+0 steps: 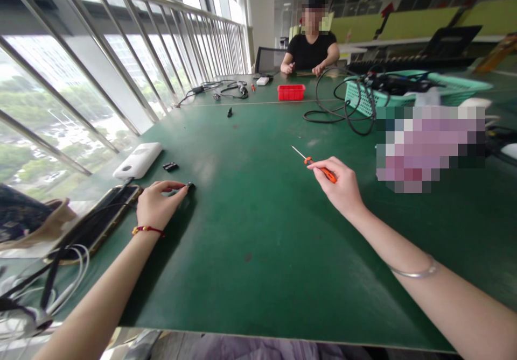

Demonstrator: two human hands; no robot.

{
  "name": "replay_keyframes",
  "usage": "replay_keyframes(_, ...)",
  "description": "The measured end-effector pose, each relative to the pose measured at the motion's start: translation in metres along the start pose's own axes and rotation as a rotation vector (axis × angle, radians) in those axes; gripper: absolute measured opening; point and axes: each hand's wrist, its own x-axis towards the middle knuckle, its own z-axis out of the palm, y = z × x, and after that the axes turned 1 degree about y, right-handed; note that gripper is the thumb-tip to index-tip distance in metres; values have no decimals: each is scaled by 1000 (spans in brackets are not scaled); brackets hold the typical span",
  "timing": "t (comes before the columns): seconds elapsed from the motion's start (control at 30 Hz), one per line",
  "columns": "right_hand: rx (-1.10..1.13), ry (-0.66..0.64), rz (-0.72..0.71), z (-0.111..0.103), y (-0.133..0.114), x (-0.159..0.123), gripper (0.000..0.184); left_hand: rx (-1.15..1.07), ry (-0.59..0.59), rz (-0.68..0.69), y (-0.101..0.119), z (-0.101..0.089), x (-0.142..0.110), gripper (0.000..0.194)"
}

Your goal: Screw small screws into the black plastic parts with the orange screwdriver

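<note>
My right hand (337,183) is closed around the orange and black handle of a screwdriver (329,175), whose thin metal shaft points away to the upper left. At the left of the table, my left hand (159,201) pinches a small black part (190,186) between thumb and fingertips; it is too small to make out its kind. A red cord bracelet circles that wrist. Just beyond the left hand lies another small black piece (170,166), apart from the fingers. Both hands are low over the green table (242,241).
A white power bank (138,160) and a phone (100,220) with cables lie at the left. Farther off are a small black piece (230,112), a red basket (291,92) and a green basket (361,99) with black cables. A person (310,50) sits at the far end.
</note>
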Motion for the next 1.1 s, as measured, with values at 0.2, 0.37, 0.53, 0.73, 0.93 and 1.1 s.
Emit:
replay_keyframes(0.2,7,5,-3,0,0,0,14,0,-6,-6,0,1,1,31)
replay_keyframes(0.37,6,4,6,0,-1,0,14,-6,-19,-11,-2,-1,0,30)
replay_keyframes(0.53,1,5,4,0,-4,0,14,4,-53,38,-2,2,1,31)
replay_keyframes(0.73,-3,-22,19,1,-14,-1,14,-196,-261,398,56,35,-17,27)
replay_keyframes(0.93,-37,-305,52,1,-7,-3,11,-276,-407,769,136,80,-44,14)
replay_keyframes(1.1,-126,-513,7,2,3,-2,12,-343,-398,807,148,91,-48,14)
